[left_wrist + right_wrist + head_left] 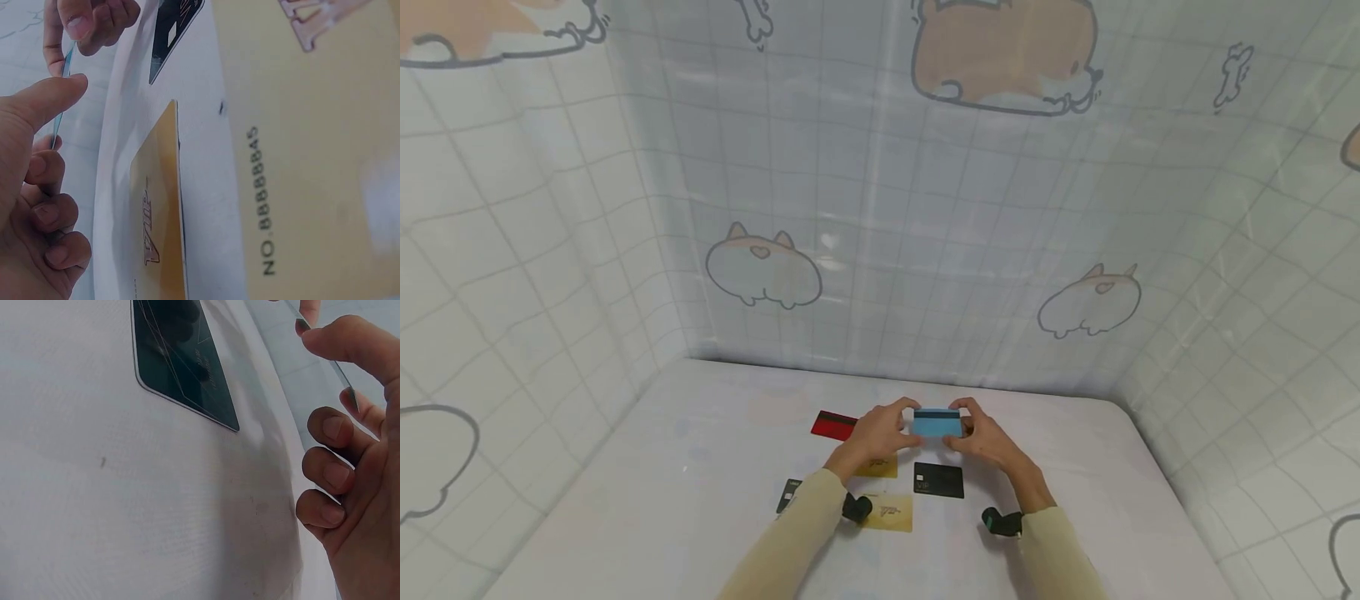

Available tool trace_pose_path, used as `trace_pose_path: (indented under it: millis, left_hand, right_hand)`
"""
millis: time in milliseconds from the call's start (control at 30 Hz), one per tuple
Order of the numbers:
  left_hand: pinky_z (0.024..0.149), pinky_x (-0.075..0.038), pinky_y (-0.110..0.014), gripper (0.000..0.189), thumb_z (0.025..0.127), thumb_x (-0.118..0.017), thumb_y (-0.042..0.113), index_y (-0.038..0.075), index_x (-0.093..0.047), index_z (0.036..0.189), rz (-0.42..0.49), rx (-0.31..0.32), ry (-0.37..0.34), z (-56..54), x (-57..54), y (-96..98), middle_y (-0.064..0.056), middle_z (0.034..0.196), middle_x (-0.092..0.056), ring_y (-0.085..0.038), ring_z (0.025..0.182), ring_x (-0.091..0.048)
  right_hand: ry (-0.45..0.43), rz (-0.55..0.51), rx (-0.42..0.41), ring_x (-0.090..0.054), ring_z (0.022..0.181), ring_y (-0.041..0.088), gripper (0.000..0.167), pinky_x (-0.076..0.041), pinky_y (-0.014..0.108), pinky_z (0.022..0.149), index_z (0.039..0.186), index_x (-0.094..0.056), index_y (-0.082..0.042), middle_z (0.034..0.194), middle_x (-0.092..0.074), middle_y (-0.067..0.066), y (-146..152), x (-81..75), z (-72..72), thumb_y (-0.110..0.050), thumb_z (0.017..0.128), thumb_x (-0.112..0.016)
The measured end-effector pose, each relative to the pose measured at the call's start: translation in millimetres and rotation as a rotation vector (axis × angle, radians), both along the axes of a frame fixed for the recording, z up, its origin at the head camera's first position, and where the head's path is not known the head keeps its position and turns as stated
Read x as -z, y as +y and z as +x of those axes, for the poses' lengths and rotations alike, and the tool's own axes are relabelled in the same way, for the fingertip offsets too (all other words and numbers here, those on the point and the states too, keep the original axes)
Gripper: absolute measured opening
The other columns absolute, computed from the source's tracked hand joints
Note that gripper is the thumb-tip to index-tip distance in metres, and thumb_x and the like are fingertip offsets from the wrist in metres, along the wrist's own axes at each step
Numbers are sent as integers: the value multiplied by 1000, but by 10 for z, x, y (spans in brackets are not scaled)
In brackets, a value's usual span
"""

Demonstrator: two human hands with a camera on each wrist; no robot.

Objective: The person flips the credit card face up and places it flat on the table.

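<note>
A light blue card (937, 423) with a dark stripe along its upper part is held up between both hands, over the far part of the table. My left hand (880, 435) pinches its left end between thumb and index finger. At the other end, my right hand (985, 437) pinches it the same way. Seen edge-on, the card (66, 62) is a thin strip in the left wrist view. The other fingers of each hand curl loosely beneath it. A black VIP card (938, 481) lies on the table just below the held card.
Left of it are two gold cards, one nearer (891, 512) and one farther (880, 467), partly covered by my left arm. A red card (833, 426) lies beyond my left wrist, and another black card (787, 495) beside the sleeve. A patterned curtain (880, 208) surrounds the white table (647, 475).
</note>
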State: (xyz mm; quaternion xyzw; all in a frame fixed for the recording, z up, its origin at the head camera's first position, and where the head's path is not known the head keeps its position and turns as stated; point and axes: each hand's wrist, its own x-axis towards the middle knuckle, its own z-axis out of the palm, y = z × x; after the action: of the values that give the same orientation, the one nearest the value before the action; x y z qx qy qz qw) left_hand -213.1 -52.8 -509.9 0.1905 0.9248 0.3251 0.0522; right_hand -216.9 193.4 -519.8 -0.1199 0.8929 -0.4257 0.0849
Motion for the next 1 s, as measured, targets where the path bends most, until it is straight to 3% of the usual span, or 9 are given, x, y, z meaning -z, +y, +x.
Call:
trace_pose_path:
  millis: [267, 633, 1000]
  left_hand:
    - [58, -43, -29, 59, 86, -77, 49, 27, -55, 137, 3, -6, -21, 54, -24, 0, 4, 86, -62, -14, 69, -54]
    - [56, -39, -28, 60, 86, -75, 53, 28, -57, 137, 4, -22, -40, 65, 37, -3, 3, 83, -59, -13, 65, -51]
    - [63, -44, -31, 57, 86, -75, 54, 29, -59, 134, 1, -46, -25, 81, 37, -1, 3, 91, -61, -15, 76, -55]
  right_hand:
    - [-23, -47, -13, -59, 88, 20, 68, -43, 37, 79, 136, -42, -18, 100, -69, 8, 9, -16, 27, -36, 82, -80]
    - [-50, -170, -38, -65, 95, 22, 65, -48, 36, 84, 139, -41, -18, 110, -69, 13, -4, -39, 58, -29, 86, -79]
    - [-42, -214, -31, -63, 95, 22, 63, -47, 35, 85, 139, -41, -21, 107, -69, 12, -39, -88, 85, -27, 88, -78]
